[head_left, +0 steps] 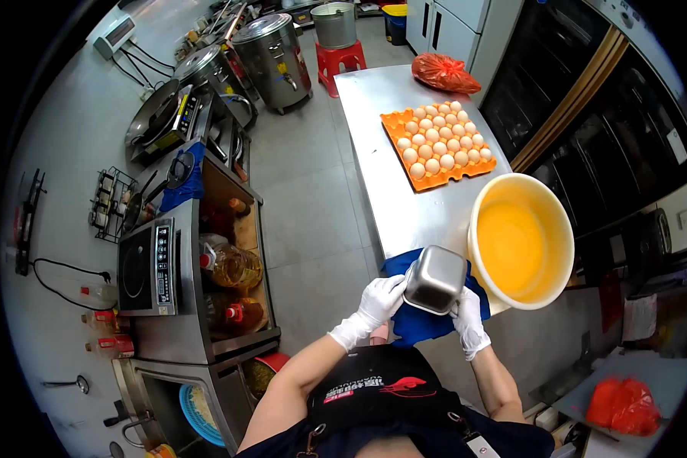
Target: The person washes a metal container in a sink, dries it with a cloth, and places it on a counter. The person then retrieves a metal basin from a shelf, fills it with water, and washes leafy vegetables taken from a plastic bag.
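Observation:
Both hands wear white gloves and hold a small metal container between them at the near end of the steel table. My left hand grips its left side. At its lower right edge, my right hand has its fingers closed on the rim. Beneath the container lies a blue cloth, partly hanging over the table edge. A large cream tub with yellow liquid stands just to the right. Farther up the table, an orange tray bears several eggs.
A red plastic bag lies at the table's far end. On the left stand an induction cooker and a shelf with oil bottles. Steel pots and a red stool are at the back.

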Tool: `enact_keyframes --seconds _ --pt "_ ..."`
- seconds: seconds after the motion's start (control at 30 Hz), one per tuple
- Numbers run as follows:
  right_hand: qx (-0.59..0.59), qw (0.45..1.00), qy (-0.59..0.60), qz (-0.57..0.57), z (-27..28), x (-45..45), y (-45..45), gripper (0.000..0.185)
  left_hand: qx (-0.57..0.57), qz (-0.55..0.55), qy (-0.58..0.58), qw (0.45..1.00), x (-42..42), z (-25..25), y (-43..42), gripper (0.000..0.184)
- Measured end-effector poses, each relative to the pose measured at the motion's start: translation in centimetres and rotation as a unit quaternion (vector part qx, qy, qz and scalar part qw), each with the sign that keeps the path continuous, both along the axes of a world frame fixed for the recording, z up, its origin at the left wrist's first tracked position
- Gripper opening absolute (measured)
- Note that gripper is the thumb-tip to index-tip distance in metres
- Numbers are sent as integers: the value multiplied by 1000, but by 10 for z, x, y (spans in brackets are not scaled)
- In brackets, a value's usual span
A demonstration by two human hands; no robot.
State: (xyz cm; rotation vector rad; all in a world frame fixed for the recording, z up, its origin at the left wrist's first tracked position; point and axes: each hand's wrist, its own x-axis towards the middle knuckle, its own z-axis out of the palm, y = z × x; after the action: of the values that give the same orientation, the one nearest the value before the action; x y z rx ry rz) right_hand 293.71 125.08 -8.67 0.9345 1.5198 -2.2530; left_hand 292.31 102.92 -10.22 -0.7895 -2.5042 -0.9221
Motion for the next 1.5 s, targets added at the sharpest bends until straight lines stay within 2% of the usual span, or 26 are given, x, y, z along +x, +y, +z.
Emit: enact_keyframes --seconds 0.03,0.1,0.13,0.27,0.37,0.47,0.5,0.53,0.57,0.63,0.67,0.7,0.77,0.9,0.97,1.03,1.1,1.17,1.23,1.27,1.3,1.37,1.4,1.43,1.5 --pt "4 1000 10 -13 11 0 -5 20 10 24 -16 1000 -3 0 -3 32" --pt "-26 1000 11 11 -16 -2 3 19 31 64 -56 996 -5 0 -7 32" --pt "-54 998 -1 -24 -29 -6 6 19 51 97 -74 991 -6 2 -10 32" --pt "-31 997 58 -29 14 -17 -10 19 67 155 -243 955 14 -10 -43 31" --pt "-42 996 67 -31 13 -30 -16 19 92 182 -276 939 48 -27 -70 28" --pt "131 972 194 -29 35 -50 -21 12 155 240 -324 902 93 -43 -99 25" --pt "210 945 246 -37 44 -58 -27 9 145 261 -336 893 109 -47 -109 24" --pt "301 903 308 -6 44 -64 -30 16 135 281 -346 885 125 -52 -120 23" --pt "435 831 340 72 57 -64 -34 14 132 292 -353 879 143 -58 -130 23" --pt "619 615 470 134 53 -68 -42 12 124 311 -361 870 180 -70 -152 24" --pt "658 570 455 188 59 -61 -49 8 119 320 -362 867 198 -74 -162 24" --pt "710 492 443 238 47 -57 -48 6 118 333 -373 858 214 -77 -171 24" --pt "737 428 429 299 33 -46 -47 5 121 355 -400 836 244 -76 -187 24" --pt "775 359 396 337 22 -33 -42 6 140 379 -435 805 288 -82 -212 24" --pt "802 366 349 317 27 -30 -50 8 150 390 -436 797 304 -83 -223 24" --pt "808 384 334 297 43 -19 -60 24 165 397 -437 790 317 -77 -230 24" --pt "808 395 329 289 44 -13 -64 25 173 400 -421 795 335 -78 -240 24" --pt "814 377 316 308 25 -21 -58 8 180 404 -419 793 350 -84 -251 23" --pt "822 358 349 274 12 -30 -51 4 180 407 -434 784 373 -92 -264 22" --pt "824 376 349 241 14 -32 -51 7 173 404 -426 791 385 -95 -270 22" --pt "821 414 344 191 17 -33 -49 7 180 411 -439 778 396 -99 -276 22" --pt "737 550 394 7 20 -23 -50 13 195 427 -465 750 418 -105 -289 22" --pt "633 698 332 -32 21 -11 -53 19 206 437 -467 740 428 -108 -294 21" --pt "366 906 199 -78 23 4 -57 18 207 444 -473 733 439 -110 -298 21" --pt "189 967 130 -109 -8 21 -47 17 209 456 -482 718 456 -120 -307 21"
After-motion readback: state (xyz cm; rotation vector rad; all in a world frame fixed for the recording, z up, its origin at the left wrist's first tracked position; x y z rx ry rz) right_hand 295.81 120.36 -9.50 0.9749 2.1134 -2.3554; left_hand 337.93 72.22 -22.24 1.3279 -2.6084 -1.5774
